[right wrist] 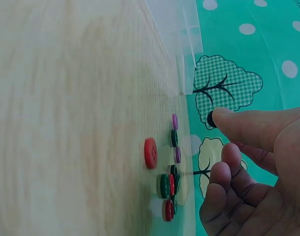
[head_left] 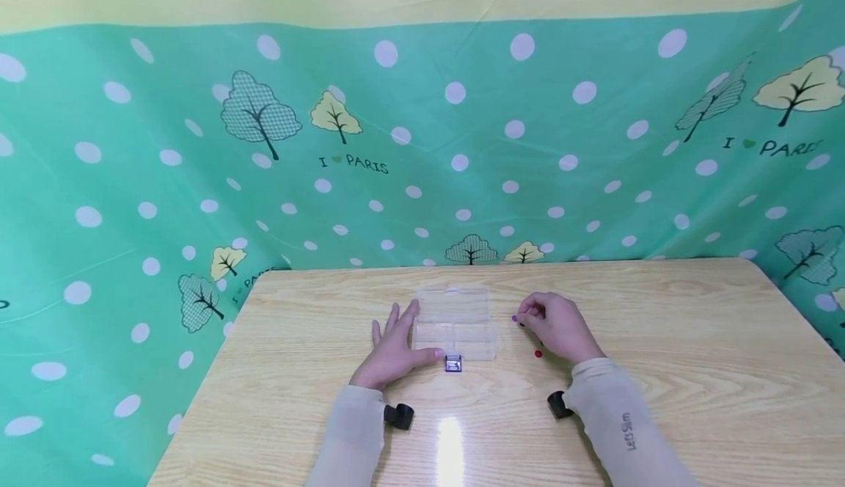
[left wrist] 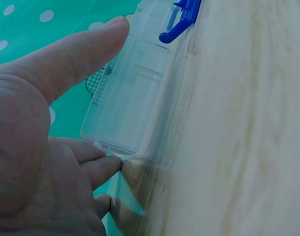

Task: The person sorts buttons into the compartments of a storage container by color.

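Pinching a black button [right wrist: 211, 119], the right hand [head_left: 556, 327] hovers.

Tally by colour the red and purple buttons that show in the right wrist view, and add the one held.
Red buttons: 3
Purple buttons: 2
Black button, held in the right hand: 1
Total: 6

The left wrist view's top edge crops the clear box [left wrist: 128, 98] and blue latch [left wrist: 189, 19].
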A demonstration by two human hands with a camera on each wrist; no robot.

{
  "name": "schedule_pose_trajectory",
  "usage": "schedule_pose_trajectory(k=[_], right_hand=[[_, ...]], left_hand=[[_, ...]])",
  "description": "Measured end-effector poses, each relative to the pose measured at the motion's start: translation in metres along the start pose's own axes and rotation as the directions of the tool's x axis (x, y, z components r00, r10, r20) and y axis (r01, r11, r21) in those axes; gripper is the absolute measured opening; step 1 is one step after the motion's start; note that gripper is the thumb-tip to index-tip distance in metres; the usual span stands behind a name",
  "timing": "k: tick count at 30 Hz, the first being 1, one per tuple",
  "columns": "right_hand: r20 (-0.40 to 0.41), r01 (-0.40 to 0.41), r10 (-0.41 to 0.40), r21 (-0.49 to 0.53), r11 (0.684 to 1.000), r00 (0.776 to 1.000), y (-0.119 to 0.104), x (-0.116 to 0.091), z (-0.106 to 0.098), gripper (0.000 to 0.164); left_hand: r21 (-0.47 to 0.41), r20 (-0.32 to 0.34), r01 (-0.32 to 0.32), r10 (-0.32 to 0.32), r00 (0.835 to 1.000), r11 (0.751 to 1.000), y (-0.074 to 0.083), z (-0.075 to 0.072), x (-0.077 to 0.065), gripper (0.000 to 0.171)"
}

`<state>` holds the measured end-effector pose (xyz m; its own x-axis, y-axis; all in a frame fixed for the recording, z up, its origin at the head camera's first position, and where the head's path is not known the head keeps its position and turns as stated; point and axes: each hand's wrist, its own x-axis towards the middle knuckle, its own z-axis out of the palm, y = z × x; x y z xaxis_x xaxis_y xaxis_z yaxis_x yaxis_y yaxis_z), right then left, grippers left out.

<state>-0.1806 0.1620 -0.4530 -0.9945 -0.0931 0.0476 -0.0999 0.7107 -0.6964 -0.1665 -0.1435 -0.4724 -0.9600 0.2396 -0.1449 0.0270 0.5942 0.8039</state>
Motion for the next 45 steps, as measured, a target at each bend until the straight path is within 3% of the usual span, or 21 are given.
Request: schedule_pose_trajectory(k=[26, 45], right_hand=[[0.017, 0.044, -0.045, 0.028, 0.999, 0.999, -0.014, 0.001, 0.016, 0.008], [0.041, 0.003, -0.005, 0.038, 0.999, 0.999, -0.030, 0.003, 0.028, 0.007]], left_hand=[[0.008, 0.010, -0.012, 0.012, 1.000, 1.000, -0.003, 0.000, 0.003, 0.112], [0.011, 0.001, -0.010, 0.010, 1.000, 1.000, -0.002, 0.000, 0.002, 0.112]])
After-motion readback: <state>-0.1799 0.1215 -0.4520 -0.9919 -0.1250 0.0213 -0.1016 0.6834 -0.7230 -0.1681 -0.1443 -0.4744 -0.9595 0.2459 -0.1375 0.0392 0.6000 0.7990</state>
